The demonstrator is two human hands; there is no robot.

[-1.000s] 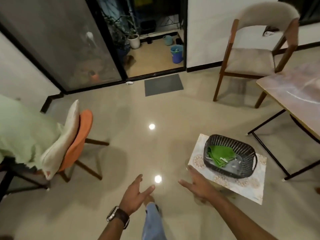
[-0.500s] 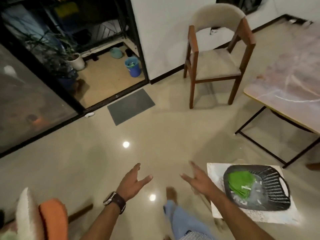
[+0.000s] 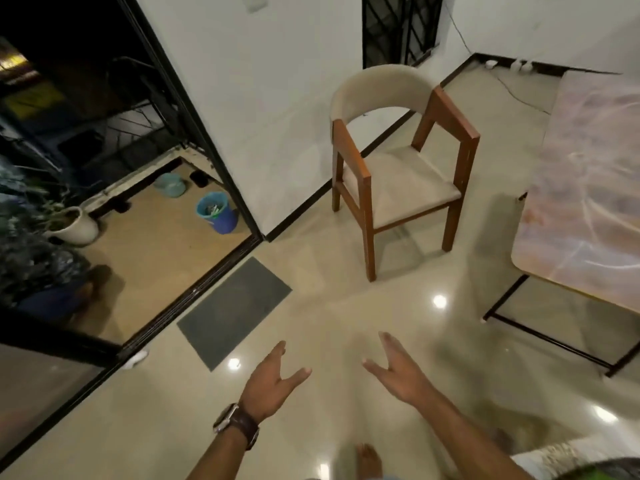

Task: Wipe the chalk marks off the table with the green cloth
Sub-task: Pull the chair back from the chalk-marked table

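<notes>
The counter [image 3: 585, 188] is cut off by the right edge, its marbled top smeared by motion blur (any chalk marks cannot be told from the veining). At the bottom right corner a sliver of dark basket [image 3: 602, 470] with a trace of green shows, the rest out of frame; whether that green is the cloth cannot be told. A bare foot [image 3: 369, 459] is cut by the lower edge. Balcony plants [image 3: 31, 258] at the left are blurred.

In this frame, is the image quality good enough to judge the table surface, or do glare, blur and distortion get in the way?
Head view: dim indoor light, with ceiling-lamp glare spots on the glossy floor; wide-angle bending of the door frame; motion blur smears the table, so chalk marks cannot be told from its veining; the bottom right corner is blurred.
</notes>
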